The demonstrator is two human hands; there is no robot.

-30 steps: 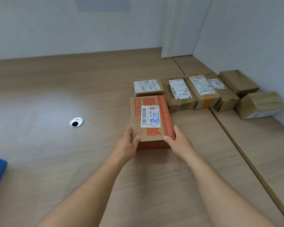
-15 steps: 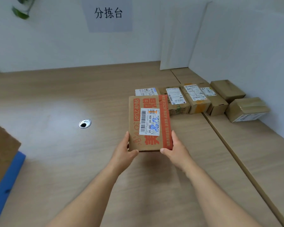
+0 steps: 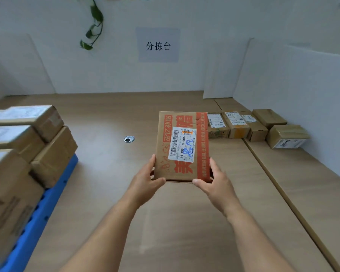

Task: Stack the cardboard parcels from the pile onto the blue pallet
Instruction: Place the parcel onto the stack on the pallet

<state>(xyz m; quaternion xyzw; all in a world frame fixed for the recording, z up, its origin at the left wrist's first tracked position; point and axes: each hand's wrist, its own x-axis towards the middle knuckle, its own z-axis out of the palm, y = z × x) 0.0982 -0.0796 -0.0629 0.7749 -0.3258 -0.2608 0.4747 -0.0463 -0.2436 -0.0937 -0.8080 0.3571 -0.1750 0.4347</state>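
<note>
parcel [image 3: 182, 146]: flat brown cardboard box, orange print and band, white barcode label with blue scribble; held above the wooden table [image 3: 106, 118], mid-frame. left hand [image 3: 145, 182] and right hand [image 3: 214, 183] grip its near corners, thumbs curled on top. pile [image 3: 257, 124] of small taped cartons far right by the wall. blue pallet [image 3: 47, 203], ribbed plastic, at left, carries stacked boxes [image 3: 24, 146].

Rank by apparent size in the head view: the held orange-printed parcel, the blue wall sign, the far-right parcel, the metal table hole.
1. Orange-printed parcel, nearest the camera, so flattered.
2. Blue wall sign.
3. Far-right parcel, nearly the sign's size; that pair is unsure.
4. Metal table hole, clearly smallest.
</note>
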